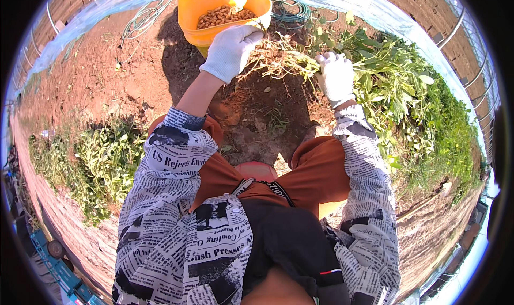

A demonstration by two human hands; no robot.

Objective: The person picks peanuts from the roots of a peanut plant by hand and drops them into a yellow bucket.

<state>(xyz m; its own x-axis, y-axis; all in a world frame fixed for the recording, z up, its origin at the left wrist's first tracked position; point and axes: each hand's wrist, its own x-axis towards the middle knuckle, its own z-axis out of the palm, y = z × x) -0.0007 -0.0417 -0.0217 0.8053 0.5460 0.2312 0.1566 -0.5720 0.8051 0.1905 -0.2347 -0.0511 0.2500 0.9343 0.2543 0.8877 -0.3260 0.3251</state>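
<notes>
Both hands wear white knitted gloves. My right hand (pixel 335 74) is closed around the leafy stems of a bunch of pulled peanut plants (pixel 277 58), whose pale roots stretch leftward between the hands. At the near rim of a yellow plastic bucket (pixel 192 34) is my left hand (pixel 233 50), its fingers bent in at the root end; whether a pod is between them cannot be told. Unshelled peanuts (pixel 221 17) lie inside the bucket.
Green peanut foliage (pixel 417 88) is heaped at the right, with more plants (pixel 106 156) at the left. Coiled green hoses (pixel 291 14) lie behind the bucket. Clear plastic sheeting (pixel 341 0) borders the far side. A blue wheeled machine (pixel 60 265) stands at the lower left.
</notes>
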